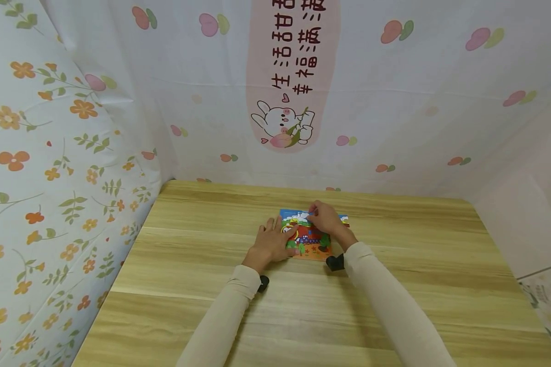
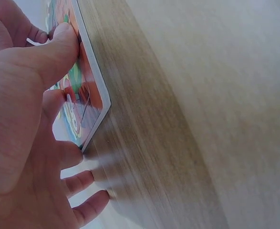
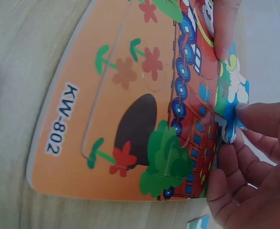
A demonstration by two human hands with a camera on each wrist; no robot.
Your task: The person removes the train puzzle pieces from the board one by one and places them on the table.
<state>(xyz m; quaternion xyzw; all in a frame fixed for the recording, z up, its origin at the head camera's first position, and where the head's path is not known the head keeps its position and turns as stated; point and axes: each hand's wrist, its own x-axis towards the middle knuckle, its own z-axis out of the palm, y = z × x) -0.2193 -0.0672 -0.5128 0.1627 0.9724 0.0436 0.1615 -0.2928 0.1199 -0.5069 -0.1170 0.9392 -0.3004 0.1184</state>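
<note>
A colourful jigsaw puzzle board (image 1: 314, 250) with a red train, green bushes and an orange ground lies flat on the table. My left hand (image 1: 270, 242) rests at its left side, fingers spread. In the left wrist view the left thumb (image 2: 63, 43) presses on the board's face near the edge. At the board's upper part, my right hand (image 1: 327, 221) pinches a blue and white puzzle piece (image 3: 230, 112) between thumb and fingers, and the piece sits tilted over the sky area. The mark KW-802 shows along the orange border in the right wrist view.
Another puzzle piece (image 1: 344, 219) lies on the wooden table (image 1: 188, 244) just right of the board. Behind the table hangs a white patterned cloth (image 1: 202, 102), and a flowered cloth (image 1: 50, 204) borders the left side.
</note>
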